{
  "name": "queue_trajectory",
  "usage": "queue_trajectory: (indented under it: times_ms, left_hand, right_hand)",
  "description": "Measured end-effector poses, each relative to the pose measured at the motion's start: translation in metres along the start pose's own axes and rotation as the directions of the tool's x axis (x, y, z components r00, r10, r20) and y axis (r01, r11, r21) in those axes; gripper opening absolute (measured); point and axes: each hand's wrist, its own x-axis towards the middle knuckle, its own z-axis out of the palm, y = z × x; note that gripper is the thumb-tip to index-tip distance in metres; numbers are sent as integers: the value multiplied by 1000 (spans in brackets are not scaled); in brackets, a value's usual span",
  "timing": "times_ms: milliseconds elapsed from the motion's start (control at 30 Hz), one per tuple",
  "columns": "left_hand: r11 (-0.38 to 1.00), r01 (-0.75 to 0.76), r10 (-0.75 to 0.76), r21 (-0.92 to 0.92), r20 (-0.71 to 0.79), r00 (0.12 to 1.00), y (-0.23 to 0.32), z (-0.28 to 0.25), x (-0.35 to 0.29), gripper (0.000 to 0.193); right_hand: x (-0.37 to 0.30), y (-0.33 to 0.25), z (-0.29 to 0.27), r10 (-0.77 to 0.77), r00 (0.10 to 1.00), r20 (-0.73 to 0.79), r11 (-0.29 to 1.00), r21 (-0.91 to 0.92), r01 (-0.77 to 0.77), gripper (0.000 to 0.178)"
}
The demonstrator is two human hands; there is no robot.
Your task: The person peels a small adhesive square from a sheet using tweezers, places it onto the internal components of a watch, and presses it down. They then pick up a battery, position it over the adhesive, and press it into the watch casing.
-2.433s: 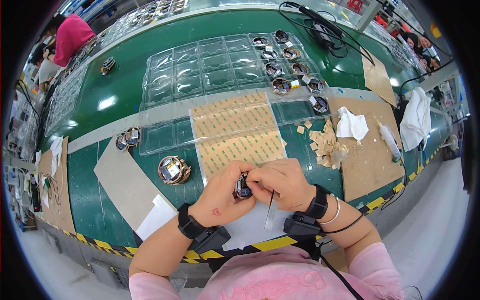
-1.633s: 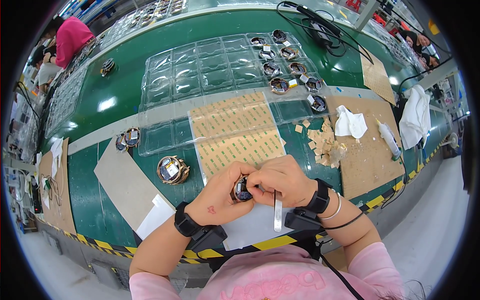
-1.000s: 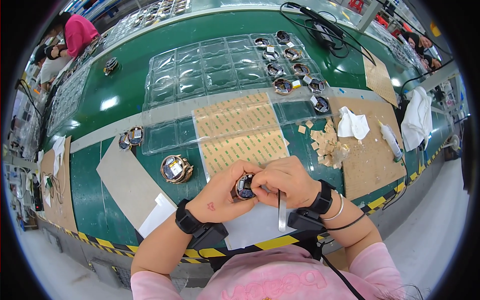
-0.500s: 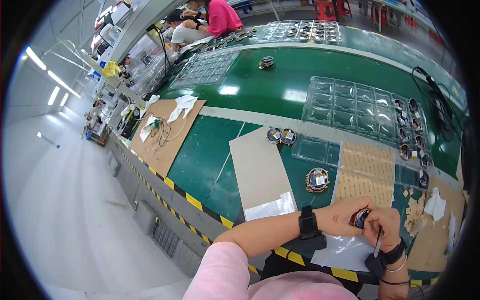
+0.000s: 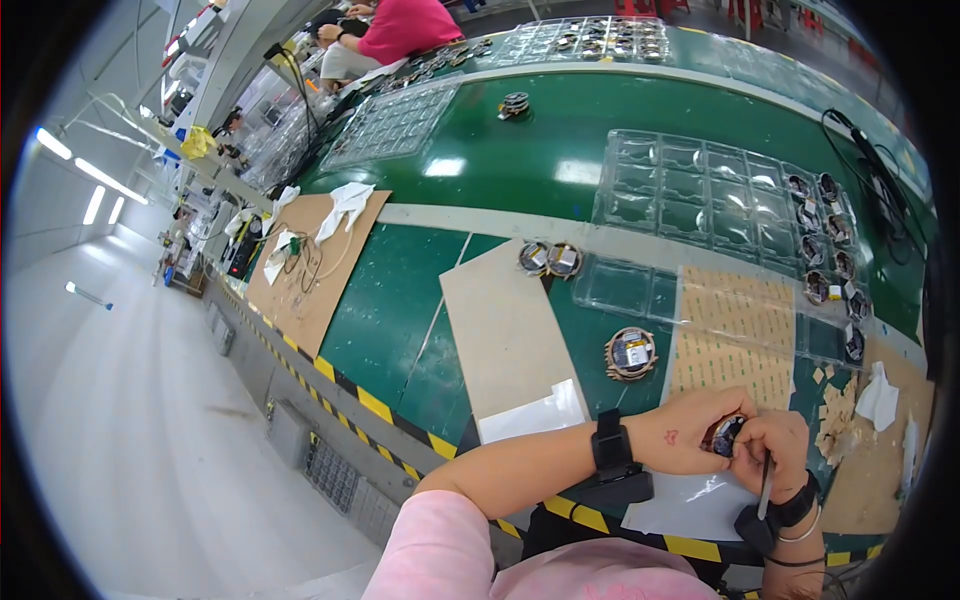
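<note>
My left hand (image 5: 682,428) is closed round a small round electronic module (image 5: 727,434) with a dark, shiny face and a copper-brown rim. Against the module's right side, the fingers of my right hand (image 5: 778,447) are pinched together. A pair of grey metal tweezers (image 5: 767,484) is held in that hand, its shaft slanting down past the palm; the tips are hidden by the fingers. A similar round module in a notched brown ring (image 5: 631,353) lies on the green table to the left. Behind my hands is a tan sheet of small adhesive pieces (image 5: 735,335).
Clear plastic trays (image 5: 700,195) lie beyond, with round modules along the right. Two more modules (image 5: 550,259) sit by a beige board (image 5: 510,330). Tan scraps (image 5: 838,415) and a white cloth (image 5: 878,397) are at right. A person in pink (image 5: 405,30) works at the far side.
The whole view has shifted slightly. Both hands stay together on the module, which seems tilted a little differently. The tweezers remain in my right hand.
</note>
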Motion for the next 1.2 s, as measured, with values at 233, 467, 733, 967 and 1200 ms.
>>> queue_trajectory:
  times_ms: [233, 467, 733, 967, 1200]
  left_hand:
    - [992, 52, -55, 114, 22, 998, -15, -6, -8, 47]
    - [988, 153, -153, 29, 17, 988, -20, -4, -14, 45]
    - [961, 124, -123, 248, -22, 992, -8, 0, -15, 34]
    - [953, 197, -183, 228, -83, 980, -34, -1, -25, 27]
    - [959, 139, -137, 248, -28, 990, -19, 2, -16, 28]
  right_hand:
    - [-11, 19, 10, 56, 981, 185, 993, 93, -74, 26]
    - [-18, 8, 9, 58, 997, -54, 994, 100, -52, 15]
    - [-17, 4, 12, 86, 994, -75, 982, 177, -72, 16]
    - [-17, 4, 10, 85, 992, -90, 986, 149, -71, 18]
    - [-19, 9, 10, 90, 994, -69, 986, 150, -79, 17]
